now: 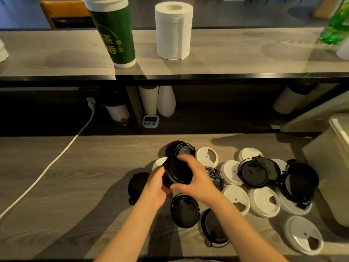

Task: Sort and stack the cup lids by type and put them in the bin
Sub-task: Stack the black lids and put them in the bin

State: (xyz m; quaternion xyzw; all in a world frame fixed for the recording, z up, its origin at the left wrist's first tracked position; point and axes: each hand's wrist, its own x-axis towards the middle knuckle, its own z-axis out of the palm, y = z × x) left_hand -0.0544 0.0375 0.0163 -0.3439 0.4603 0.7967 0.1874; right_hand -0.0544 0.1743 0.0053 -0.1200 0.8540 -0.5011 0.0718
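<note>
Sorting looks barely begun, judging by how the lids lie. Both hands meet over the grey wood-grain desk point(56, 186): the left hand point(154, 188) is closed around the underside of a small stack of round black plastic cup lids point(177, 172), and the right hand point(194, 178) is curled over its near right edge, fingers gripping the rim, so the stack is held just above the desk in the middle of the scatter. Everything else seems unsorted. Loose black lids lie near and left of the hands, one point(184, 210) just below the wrists, and more black lids point(254, 172) overlap flat white plastic lids with sip openings point(263, 204) to the right. A pale rectangular bin point(324, 186) stands at the right edge; its inside is not visible, so whether any lids are in it I cannot tell. White lids appear not yet stacked. On the far raised shelf stands a tall green paper cup point(115, 33) printed with yellow Chinese characters, too distorted to read reliably, beside a white paper towel roll point(173, 31).
</note>
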